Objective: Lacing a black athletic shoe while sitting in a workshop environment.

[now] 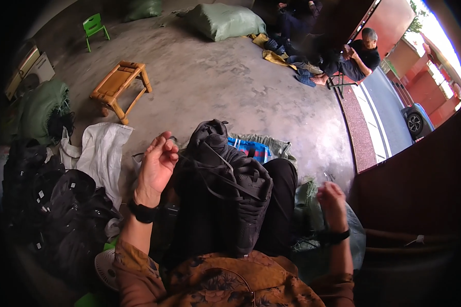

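Note:
A pair of black sneakers [252,204] rests on my lap, across my dark trousers [281,184]. Loose black laces [210,192] loop over them toward the left side. My left hand [158,161] is raised just left of the shoes, its fingers curled in; whether a lace end is between them cannot be made out. Well to the right, apart from the shoes, my right hand [333,198] is held up with its fingertips pinched together and slightly blurred. What it pinches, if anything, is too small to name.
A heap of black shoes [69,194] lies at my left beside a white sack [105,148]. Ahead stand a bamboo stool [119,84] and a green chair [93,26]. Green sacks [228,21] lie farther off. A seated person [366,53] is by the doorway; another sits behind.

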Motion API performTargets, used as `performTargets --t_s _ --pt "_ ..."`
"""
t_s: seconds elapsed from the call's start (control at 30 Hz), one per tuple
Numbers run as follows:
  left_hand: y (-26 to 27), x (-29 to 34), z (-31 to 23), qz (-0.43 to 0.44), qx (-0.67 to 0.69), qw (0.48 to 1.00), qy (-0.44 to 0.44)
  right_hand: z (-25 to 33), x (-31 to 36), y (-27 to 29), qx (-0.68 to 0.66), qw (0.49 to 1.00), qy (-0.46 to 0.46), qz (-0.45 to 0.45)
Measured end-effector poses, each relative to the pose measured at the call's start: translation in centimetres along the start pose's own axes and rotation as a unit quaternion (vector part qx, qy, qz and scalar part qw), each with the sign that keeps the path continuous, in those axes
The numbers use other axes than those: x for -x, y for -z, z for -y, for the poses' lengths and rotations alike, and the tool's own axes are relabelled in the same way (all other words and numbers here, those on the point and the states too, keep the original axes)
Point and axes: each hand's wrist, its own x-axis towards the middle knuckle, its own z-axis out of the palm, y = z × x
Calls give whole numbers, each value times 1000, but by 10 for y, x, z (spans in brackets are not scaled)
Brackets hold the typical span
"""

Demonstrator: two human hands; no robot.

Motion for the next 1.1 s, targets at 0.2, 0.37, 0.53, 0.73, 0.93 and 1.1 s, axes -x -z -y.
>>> performTargets --t_s 0.2,0.37,0.53,0.73,0.93,1.1 --pt "-43 -10 -8 34 -58 997 -27 -5 67 -168 495 705 463 209" --pt "-73 -2 -10 56 -89 994 -29 -38 62 -200 619 601 483 150" --pt "-70 5 -13 56 -84 993 -54 -44 50 -189 489 715 471 166" --pt "-5 17 -38 86 13 993 -81 17 56 -132 -117 978 107 139" --pt "75 14 -57 -13 -65 989 -134 15 -19 15 -199 973 78 87" --pt "125 -14 -51 -79 -30 994 -68 -2 -53 90 -252 968 14 11"
